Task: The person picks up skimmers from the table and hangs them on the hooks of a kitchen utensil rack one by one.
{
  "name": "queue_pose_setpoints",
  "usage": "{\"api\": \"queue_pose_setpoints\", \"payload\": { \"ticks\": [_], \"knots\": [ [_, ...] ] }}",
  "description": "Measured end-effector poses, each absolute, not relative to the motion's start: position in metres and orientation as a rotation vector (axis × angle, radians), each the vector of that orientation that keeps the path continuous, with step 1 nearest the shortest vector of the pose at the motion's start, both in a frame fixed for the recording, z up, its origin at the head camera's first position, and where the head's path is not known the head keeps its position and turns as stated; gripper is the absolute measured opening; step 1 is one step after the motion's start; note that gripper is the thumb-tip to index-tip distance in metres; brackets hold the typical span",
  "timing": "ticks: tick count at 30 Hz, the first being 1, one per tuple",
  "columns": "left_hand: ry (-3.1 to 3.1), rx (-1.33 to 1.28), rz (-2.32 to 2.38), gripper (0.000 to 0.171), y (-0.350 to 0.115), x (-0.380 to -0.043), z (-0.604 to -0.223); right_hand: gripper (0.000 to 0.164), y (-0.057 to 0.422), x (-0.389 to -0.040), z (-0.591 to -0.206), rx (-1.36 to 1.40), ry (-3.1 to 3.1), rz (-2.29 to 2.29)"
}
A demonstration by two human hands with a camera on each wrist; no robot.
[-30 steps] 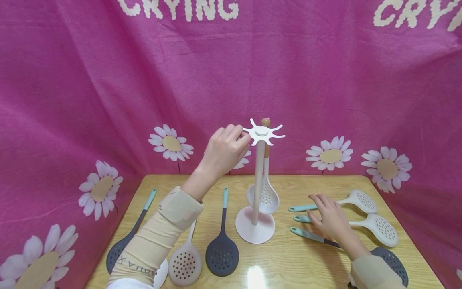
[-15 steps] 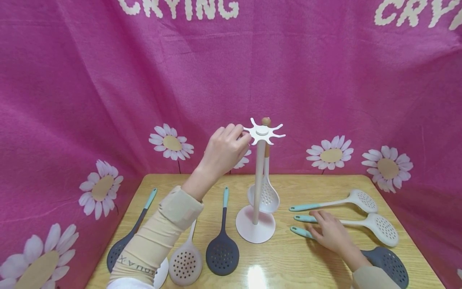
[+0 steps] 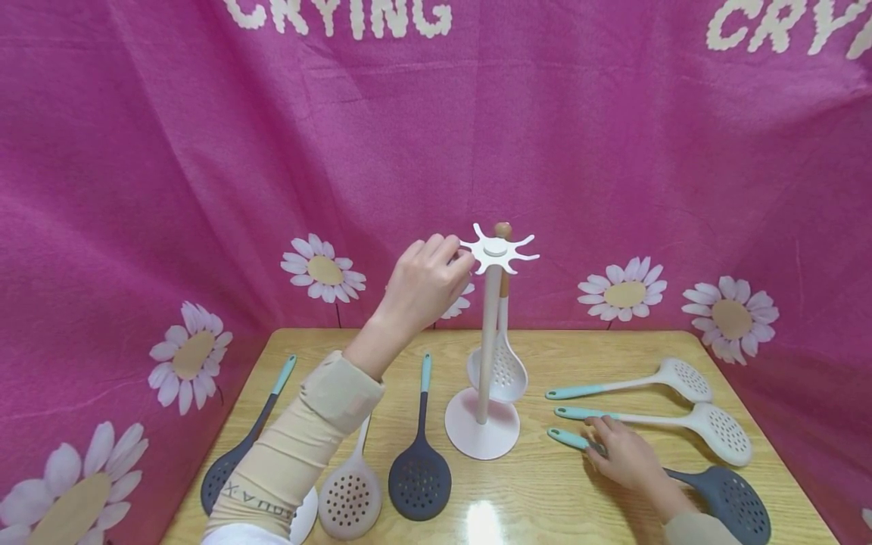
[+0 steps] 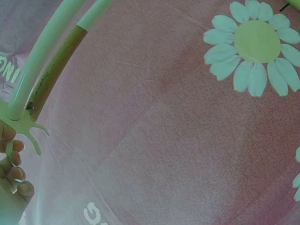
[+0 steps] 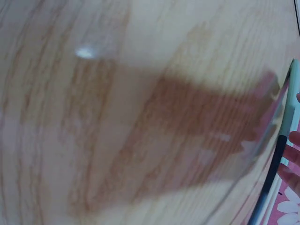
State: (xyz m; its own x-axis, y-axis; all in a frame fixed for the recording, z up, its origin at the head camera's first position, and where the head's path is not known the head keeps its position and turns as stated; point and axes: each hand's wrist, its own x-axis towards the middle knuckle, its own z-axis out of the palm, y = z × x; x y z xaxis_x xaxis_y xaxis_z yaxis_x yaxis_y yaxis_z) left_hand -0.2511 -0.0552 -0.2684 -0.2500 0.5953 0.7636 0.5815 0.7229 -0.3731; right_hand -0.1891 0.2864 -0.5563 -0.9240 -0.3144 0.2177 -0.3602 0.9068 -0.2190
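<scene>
My left hand (image 3: 425, 284) pinches one arm of the white utensil rack (image 3: 482, 435) at its top. In the left wrist view, fingertips (image 4: 18, 159) curl around that arm. A white slotted ladle (image 3: 506, 371) with a wooden handle (image 4: 58, 70) hangs behind the pole. My right hand (image 3: 630, 458) is low at the right, its thumb and fingers around the handle of a dark grey skimmer (image 3: 739, 503) with a mint grip (image 3: 567, 437). In the right wrist view, fingers (image 5: 291, 154) meet that handle (image 5: 272, 176) where mint turns dark.
Two white skimmers with mint grips, one at the back (image 3: 684, 380) and one in front (image 3: 725, 435), lie beyond my right hand. At left lie dark skimmers (image 3: 420, 481) and a beige one (image 3: 350, 499), on the wooden table (image 3: 538, 492). A pink flowered cloth (image 3: 613, 151) hangs behind.
My right hand has come down and toward me, from over the white skimmers' grips onto the dark skimmer's handle. The left hand stays at the rack's arm.
</scene>
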Motion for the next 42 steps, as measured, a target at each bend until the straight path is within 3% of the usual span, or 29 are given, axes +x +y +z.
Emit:
{"api": "queue_pose_setpoints", "payload": {
  "ticks": [42],
  "knots": [
    [-1.925, -0.905, 0.007, 0.005, -0.055, -0.251, -0.269, 0.030, 0.285, -0.185, -0.570, 0.493, -2.943, 0.386]
  ]
}}
